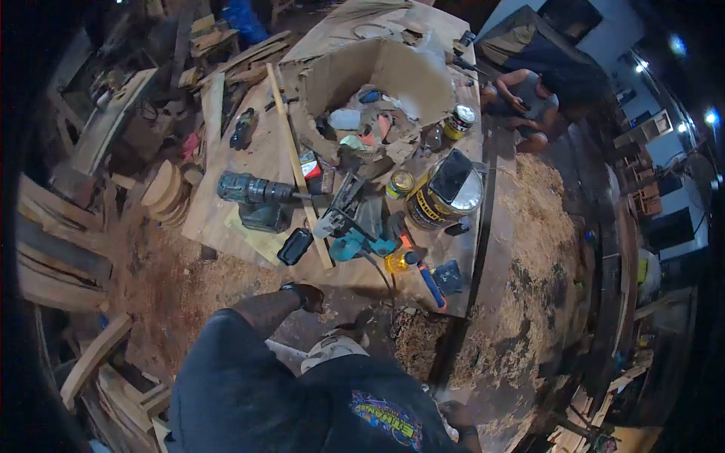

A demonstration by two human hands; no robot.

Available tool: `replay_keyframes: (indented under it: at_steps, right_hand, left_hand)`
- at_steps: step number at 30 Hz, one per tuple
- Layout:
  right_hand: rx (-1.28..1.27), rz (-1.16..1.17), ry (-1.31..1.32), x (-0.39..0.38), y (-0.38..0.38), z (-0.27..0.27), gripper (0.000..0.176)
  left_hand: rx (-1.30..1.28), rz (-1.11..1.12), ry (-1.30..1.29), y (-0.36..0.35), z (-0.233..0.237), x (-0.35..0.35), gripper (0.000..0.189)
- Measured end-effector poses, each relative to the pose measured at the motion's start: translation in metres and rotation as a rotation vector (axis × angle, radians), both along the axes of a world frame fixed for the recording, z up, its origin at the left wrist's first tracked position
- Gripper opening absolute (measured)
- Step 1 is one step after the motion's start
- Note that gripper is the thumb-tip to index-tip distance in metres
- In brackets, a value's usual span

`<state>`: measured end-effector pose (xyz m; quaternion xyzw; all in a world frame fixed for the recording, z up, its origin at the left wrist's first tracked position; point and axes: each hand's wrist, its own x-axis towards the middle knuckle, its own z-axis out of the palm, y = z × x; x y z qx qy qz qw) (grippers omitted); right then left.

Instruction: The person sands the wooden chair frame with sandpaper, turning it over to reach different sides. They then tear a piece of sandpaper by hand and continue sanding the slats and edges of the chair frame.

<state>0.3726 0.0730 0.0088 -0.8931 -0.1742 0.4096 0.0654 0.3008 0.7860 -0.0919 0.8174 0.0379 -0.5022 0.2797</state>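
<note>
My left hand (pixel 311 297) hangs just off the near edge of the workbench (pixel 204 219), a dark band on its wrist; its fingers are too dim to read. Low beside my body, my right hand (pixel 456 414) is partly hidden by my shirt, and nothing shows clearly in it. Nearest the left hand on the bench lie a black case (pixel 294 246) and a long wooden strip (pixel 295 155). A cordless drill (pixel 257 189) rests behind them. To the right are a teal power tool (pixel 359 243), a yellow bottle (pixel 399 261) and a blue-and-orange handled tool (pixel 432 287).
A torn cardboard box (pixel 332 79) holding scraps stands at the back. A large can (pixel 430 208), a small can (pixel 399 183) and another can (pixel 459 121) stand right. Wood shavings (pixel 536 226) cover the right side; a seated person (pixel 532 102) is beyond. Curved boards (pixel 57 257) lie left.
</note>
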Motion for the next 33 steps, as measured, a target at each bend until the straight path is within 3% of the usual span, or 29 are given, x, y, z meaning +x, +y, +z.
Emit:
replay_keyframes:
  at_steps: [2,6,9,10,13,17,19,20,22,24,26,27,29,30,33]
  right_hand:
    - [-0.122,0.086,0.023,-0.02,-0.031,-0.01,0.035]
    - [-0.038,-0.546,0.209,-0.071,-0.069,-0.014,0.031]
    - [0.04,-0.301,-0.061,-0.112,-0.071,-0.016,0.031]
    - [0.01,-0.428,-0.013,-0.123,-0.052,0.005,0.029]
    - [0.068,-0.292,-0.131,-0.172,-0.045,0.002,0.031]
    - [0.082,-0.649,-0.004,-0.227,0.008,0.04,0.033]
    - [-0.076,-0.343,-0.302,-0.254,0.025,0.052,0.042]
    - [-0.245,-0.247,-0.38,-0.304,0.006,0.013,0.053]
    - [0.178,-0.61,-0.389,-0.305,0.078,0.113,0.047]
    - [0.468,-1.144,-0.277,-0.367,0.09,0.112,0.05]
    - [0.405,-1.068,-0.59,-0.424,0.111,0.115,0.045]
    - [0.251,-1.291,-0.634,-0.455,0.146,0.18,0.036]
    - [0.243,-1.57,-0.815,-0.53,0.184,0.19,0.031]
    - [0.325,-1.621,-1.074,-0.567,0.206,0.185,0.03]
    - [0.25,-1.828,-1.371,-0.669,0.269,0.195,0.032]
  left_hand:
    - [-0.001,-0.045,-0.095,0.001,-0.025,-0.002,0.055]
    - [0.019,-0.204,-0.131,-0.033,-0.068,0.015,0.053]
    - [0.058,-0.379,-0.122,-0.053,-0.08,0.033,0.051]
    - [0.074,-0.426,-0.139,-0.061,-0.078,0.042,0.053]
    - [0.048,-0.584,-0.21,-0.089,-0.067,0.067,0.056]
    - [-0.103,-0.818,-0.314,-0.12,-0.068,0.093,0.055]
    - [-0.104,-0.798,-0.326,-0.142,-0.038,0.095,0.054]
    - [-0.124,-0.829,-0.345,-0.162,-0.023,0.1,0.054]
    - [-0.206,-0.92,-0.362,-0.209,-0.009,0.111,0.053]
    - [-0.279,-1.073,-0.337,-0.269,-0.007,0.108,0.052]
    - [-0.277,-1.283,-0.299,-0.323,-0.003,0.092,0.051]
    - [-0.267,-1.394,-0.285,-0.348,-0.001,0.079,0.051]
    - [-0.198,-1.631,-0.313,-0.391,0.009,0.058,0.05]
    - [-0.164,-1.74,-0.336,-0.412,0.015,0.051,0.05]
    - [-0.099,-2.045,-0.493,-0.487,0.022,0.033,0.049]
